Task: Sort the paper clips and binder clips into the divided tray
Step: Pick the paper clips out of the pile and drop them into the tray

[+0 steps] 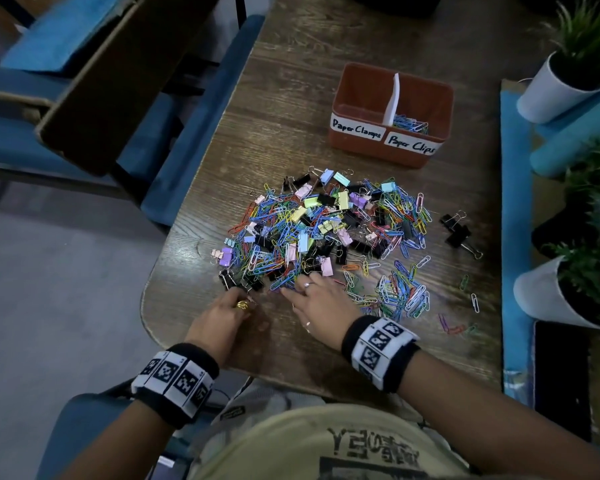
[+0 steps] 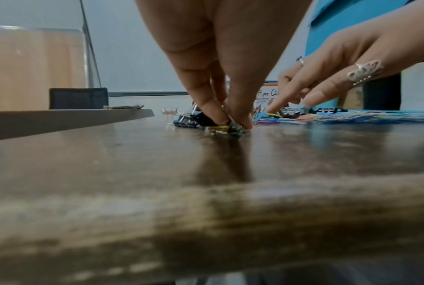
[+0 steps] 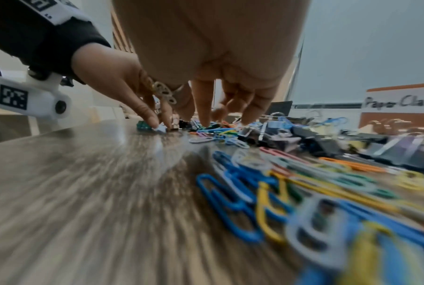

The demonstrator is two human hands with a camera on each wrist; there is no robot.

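A mixed pile of coloured paper clips and binder clips (image 1: 323, 230) lies mid-table. Behind it stands the orange divided tray (image 1: 340, 109), labelled "Paper Clamps" on the left and "Paper Clips" on the right. Its right half holds paper clips (image 1: 411, 123); the left half's floor is hidden. My left hand (image 1: 248, 296) (image 2: 230, 123) pinches a few small paper clips (image 2: 220, 127) against the table, beside black binder clips (image 1: 238, 280). My right hand (image 1: 297, 287) (image 3: 225, 119) presses straight, spread fingers onto paper clips at the pile's near edge.
A looser spread of paper clips (image 1: 402, 292) lies right of my right hand. Two black binder clips (image 1: 459, 232) sit apart at the right. White plant pots (image 1: 551, 88) (image 1: 548, 289) stand on a blue strip (image 1: 515, 237). Blue chairs (image 1: 194, 116) flank the table's left edge.
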